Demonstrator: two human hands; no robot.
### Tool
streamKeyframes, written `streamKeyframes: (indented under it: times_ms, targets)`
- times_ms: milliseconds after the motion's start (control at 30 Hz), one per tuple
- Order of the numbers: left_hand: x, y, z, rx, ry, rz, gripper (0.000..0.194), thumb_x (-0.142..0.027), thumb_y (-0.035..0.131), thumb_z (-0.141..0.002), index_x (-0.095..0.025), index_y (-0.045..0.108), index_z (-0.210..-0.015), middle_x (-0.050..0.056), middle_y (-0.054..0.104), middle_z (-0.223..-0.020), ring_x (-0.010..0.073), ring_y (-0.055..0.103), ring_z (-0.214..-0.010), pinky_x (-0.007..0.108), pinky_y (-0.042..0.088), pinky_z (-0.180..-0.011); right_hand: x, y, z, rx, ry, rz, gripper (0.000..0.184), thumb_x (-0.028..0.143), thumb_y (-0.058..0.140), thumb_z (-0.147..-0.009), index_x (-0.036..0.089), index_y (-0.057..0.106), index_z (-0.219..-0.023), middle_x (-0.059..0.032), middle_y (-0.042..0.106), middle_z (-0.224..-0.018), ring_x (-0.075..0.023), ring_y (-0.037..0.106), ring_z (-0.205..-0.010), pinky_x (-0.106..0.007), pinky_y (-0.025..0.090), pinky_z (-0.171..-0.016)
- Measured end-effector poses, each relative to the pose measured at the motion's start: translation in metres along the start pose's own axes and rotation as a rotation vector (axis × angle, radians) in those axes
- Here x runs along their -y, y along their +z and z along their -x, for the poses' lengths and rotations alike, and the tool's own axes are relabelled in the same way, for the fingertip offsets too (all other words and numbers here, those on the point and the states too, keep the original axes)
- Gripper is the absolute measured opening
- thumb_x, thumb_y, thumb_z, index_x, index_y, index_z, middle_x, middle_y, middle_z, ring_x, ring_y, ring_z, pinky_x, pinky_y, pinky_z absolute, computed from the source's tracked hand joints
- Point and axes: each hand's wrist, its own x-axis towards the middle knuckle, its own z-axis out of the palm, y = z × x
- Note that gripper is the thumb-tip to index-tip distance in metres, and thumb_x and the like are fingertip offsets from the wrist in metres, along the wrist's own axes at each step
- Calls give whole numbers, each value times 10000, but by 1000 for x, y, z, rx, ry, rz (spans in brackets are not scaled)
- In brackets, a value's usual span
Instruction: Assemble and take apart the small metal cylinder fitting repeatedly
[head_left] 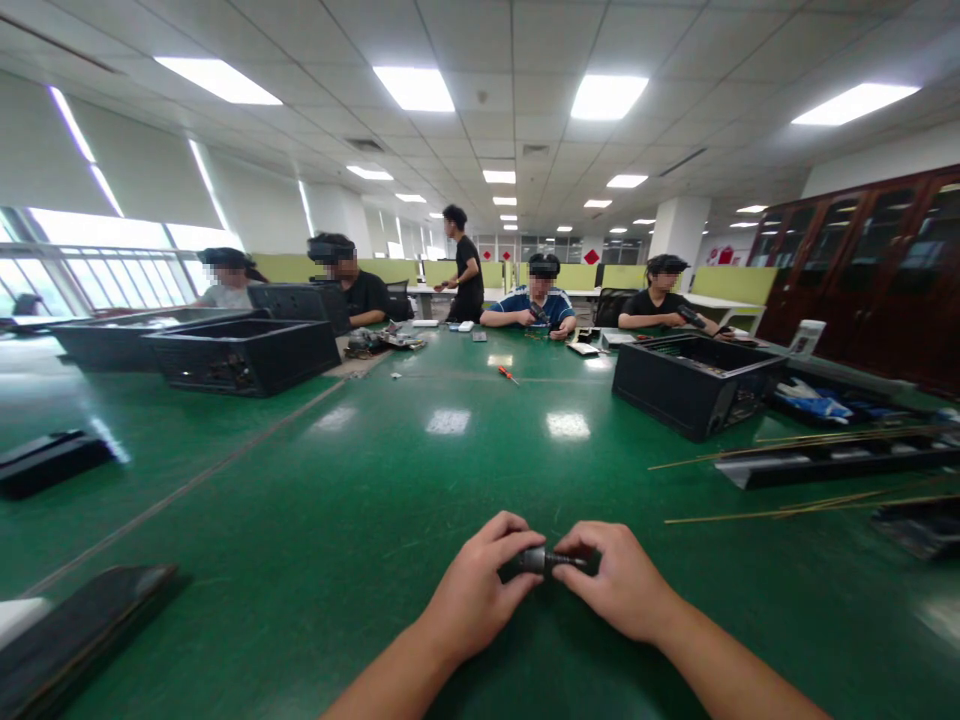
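Observation:
My left hand (484, 575) is wrapped round the dark body of an electric screwdriver (534, 560), low over the green table in front of me. The tool lies sideways, its narrow metal nose pointing to the right. At that nose, the thumb and fingers of my right hand (616, 578) close around the bit (568, 561). Much of the tool's body and handle is hidden behind my left fingers.
Black computer cases (244, 355) stand at the left, and another case (696, 385) at the right. An orange screwdriver (508, 374) lies mid-table on the green tabletop (390, 470). Thin brass-coloured rods (720, 517) and metal rails lie at right. Several people sit or stand beyond.

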Motion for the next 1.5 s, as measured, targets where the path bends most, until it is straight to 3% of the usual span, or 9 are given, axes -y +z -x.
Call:
streamKeyframes:
  times_ms: [1500]
  targets:
    - [1,-2,1,-21,8,-15,324,-128,687,-790,-262,685,-1085,41,611,-1077,179,606,-1019,311,495,-937,1,-5,-1,-9,-1,-5,36,196,692,-747,190,689,-782,-5,688,-745,-168,625,-711,-265,433,-683]
